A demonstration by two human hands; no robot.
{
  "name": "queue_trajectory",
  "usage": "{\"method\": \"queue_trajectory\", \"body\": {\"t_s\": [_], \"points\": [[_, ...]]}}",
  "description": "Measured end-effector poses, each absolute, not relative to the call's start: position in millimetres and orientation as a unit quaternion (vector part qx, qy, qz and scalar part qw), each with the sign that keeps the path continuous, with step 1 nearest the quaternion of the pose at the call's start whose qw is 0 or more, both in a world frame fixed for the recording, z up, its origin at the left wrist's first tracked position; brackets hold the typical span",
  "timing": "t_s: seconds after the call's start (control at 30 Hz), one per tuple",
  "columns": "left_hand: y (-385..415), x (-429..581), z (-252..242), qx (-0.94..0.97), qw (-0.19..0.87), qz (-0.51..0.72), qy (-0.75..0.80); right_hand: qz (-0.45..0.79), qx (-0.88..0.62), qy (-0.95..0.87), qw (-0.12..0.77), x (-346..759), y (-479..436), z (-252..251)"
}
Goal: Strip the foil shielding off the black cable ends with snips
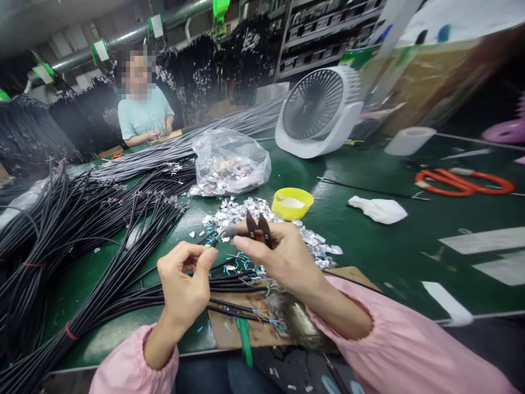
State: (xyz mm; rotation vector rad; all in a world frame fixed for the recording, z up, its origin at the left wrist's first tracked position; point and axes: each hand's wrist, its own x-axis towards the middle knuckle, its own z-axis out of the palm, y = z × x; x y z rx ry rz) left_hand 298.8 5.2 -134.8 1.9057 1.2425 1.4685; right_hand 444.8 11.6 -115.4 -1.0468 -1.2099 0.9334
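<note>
A thin black cable [213, 243] is pinched between the thumb and fingers of my left hand [184, 279], near its stripped end. Fine coloured wires [222, 233] fan out from that end towards my right hand [287, 254]. Dark-bladed snips [258, 229] are gripped in my right hand, their two pointed blades sticking up apart, away from the wires. A grey cover sits at a fingertip of this hand, right by the wires. Beneath both hands, more black cables [241, 310] with bared coloured ends lie across a brown board [223, 328].
Bundled black cables [102, 279] fill the left. Foil scraps [250, 210], a scrap-filled plastic bag [232, 164], a yellow ring-shaped dish [292, 203] and a white fan [318, 109] stand ahead. Orange-handled scissors [463, 181] lie right. Across the table, a person [145, 117] handles something.
</note>
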Motion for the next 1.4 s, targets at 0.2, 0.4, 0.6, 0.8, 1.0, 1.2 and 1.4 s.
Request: {"method": "queue_trajectory", "body": {"t_s": [0.2, 0.4, 0.6, 0.8, 1.0, 1.2, 1.4], "points": [[4.1, 301.2, -134.2, 0.698, 0.193, 0.524, 0.449, 0.418, -0.465, -0.505, 0.596, 445.1, 10.7, -117.8], [3.1, 301.7, -137.0, 0.707, 0.135, 0.517, 0.463, 0.410, -0.469, -0.498, 0.603, 445.5, 13.4, -122.4], [3.1, 303.9, -137.2, 0.690, 0.206, 0.511, 0.468, 0.265, -0.447, -0.586, 0.622, 443.5, 12.0, -124.8], [13.8, 302.0, -135.3, 0.601, 0.320, 0.556, 0.477, 0.143, -0.398, -0.704, 0.570, 441.4, 6.1, -122.9], [27.4, 299.1, -133.5, 0.651, 0.309, 0.515, 0.464, 0.194, -0.460, -0.550, 0.669, 454.0, 11.3, -123.3], [30.5, 302.0, -147.5, 0.792, 0.101, 0.333, 0.502, 0.226, -0.461, -0.502, 0.695, 463.3, 20.9, -128.6], [27.6, 306.5, -155.3, 0.860, 0.123, 0.198, 0.453, 0.176, -0.493, -0.567, 0.636, 461.0, 18.3, -122.8]]}}
